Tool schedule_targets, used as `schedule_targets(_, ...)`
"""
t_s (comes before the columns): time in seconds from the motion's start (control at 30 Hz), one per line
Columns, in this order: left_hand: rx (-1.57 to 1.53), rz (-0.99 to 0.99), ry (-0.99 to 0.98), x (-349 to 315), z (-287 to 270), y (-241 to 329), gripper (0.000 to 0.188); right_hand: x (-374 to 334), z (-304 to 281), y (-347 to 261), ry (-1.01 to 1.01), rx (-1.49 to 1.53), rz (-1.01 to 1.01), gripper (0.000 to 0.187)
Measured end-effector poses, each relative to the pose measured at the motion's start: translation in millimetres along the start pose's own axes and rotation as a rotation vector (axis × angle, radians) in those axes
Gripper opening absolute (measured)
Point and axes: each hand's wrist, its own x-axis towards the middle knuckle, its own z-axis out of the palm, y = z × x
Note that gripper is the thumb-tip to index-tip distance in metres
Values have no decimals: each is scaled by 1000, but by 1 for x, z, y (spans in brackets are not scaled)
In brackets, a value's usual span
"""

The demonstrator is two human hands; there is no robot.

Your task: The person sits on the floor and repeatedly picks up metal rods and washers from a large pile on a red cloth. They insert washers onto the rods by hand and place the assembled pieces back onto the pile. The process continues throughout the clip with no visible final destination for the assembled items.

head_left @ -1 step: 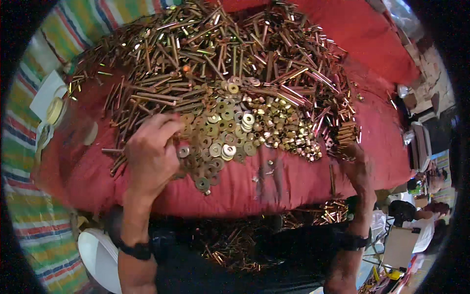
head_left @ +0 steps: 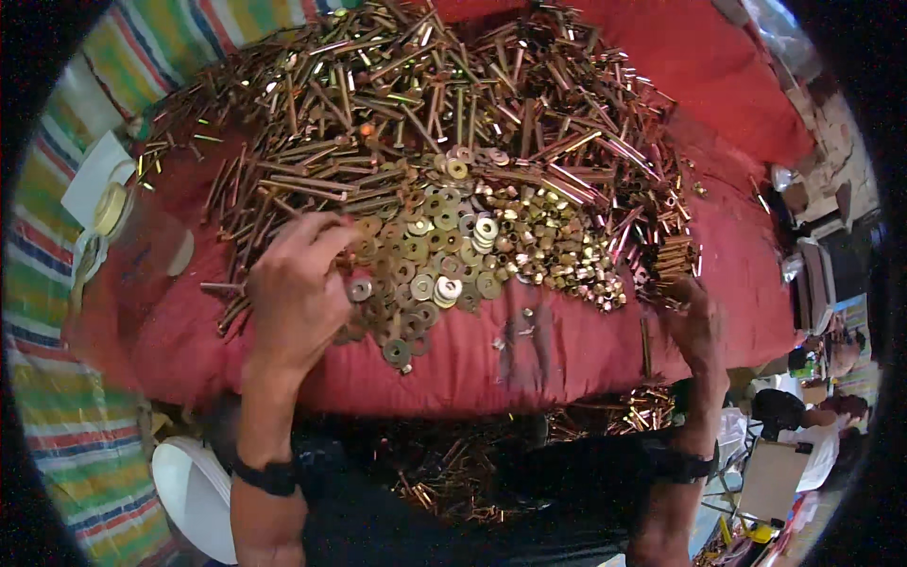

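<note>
Centrally, flat washers [head_left: 435, 250] lie heaped on red cloth [head_left: 586, 354], with nuts [head_left: 557, 241] just to their right and bolts [head_left: 416, 113] piled behind. The left hand [head_left: 300, 283] is at the washers' left edge, fingers bent and slightly parted; the right hand [head_left: 694, 321] curls beside stacked bolts. Whether either grips anything cannot be told. Striped sheeting [head_left: 57, 321] lines the left.
</note>
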Motion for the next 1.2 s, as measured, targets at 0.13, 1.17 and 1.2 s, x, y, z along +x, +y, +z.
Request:
schedule_targets(0.13, 141, 48, 6, 3, 15, -15, 39, 1, 0, -3, 121, 107, -99, 34)
schedule_targets(1.17, -1371, -700, -11, 2, -23, 7, 34, -19, 51, -250, -102, 456, -755, 33)
schedule_targets(1.2, -1346, -642, -10, 0, -20, 7, 35, -19, 52, -246, -74, 372, -792, 32)
